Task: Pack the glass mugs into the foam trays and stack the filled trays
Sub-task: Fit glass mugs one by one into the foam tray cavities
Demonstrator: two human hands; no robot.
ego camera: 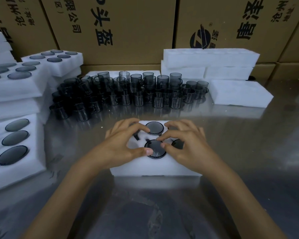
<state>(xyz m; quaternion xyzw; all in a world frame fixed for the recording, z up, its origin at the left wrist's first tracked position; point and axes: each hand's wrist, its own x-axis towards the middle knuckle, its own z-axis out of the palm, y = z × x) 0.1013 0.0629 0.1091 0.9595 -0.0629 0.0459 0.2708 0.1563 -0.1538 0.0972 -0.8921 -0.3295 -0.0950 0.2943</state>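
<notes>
While a smoked glass mug [155, 149] sits in the front middle hole of the foam tray [155, 167], left hand [123, 144] and right hand [185, 145] pinch its rim with curled fingers. Two more mugs show in that tray. Loose mugs [128, 94], too many to count, crowd the steel table [231, 152] behind.

on the white foam tray [155, 167], the left hand [123, 144] and right hand [185, 145] pinch a smoky grey glass mug [155, 149] in its near-middle pocket, beyond it loose grey glass mugs [128, 94] crowd the steel table [248, 152].
</notes>
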